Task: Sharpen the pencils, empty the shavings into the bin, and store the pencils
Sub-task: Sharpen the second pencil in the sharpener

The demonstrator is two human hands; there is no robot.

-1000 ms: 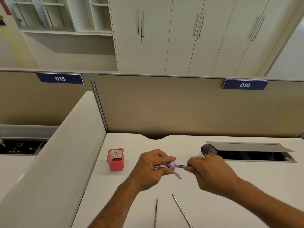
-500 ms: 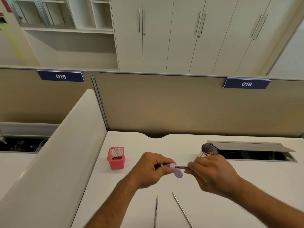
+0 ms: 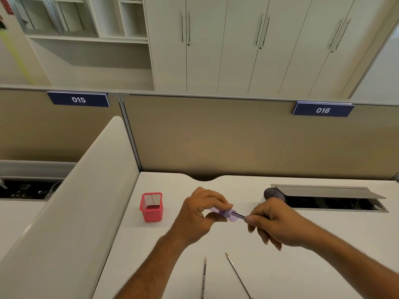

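Two spare pencils (image 3: 220,277) lie near you on the desk (image 3: 323,244). Your left hand (image 3: 200,214) grips the lilac sharpener (image 3: 226,213); your right hand (image 3: 274,223) pinches a pencil (image 3: 239,215) seated in it. Red mesh holder (image 3: 151,207) stands left.

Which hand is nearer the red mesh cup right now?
Left. The left hand, gripping the purple sharpener, is just to the right of the red mesh cup. The right hand, holding the pencil, is farther right, beyond the left hand.
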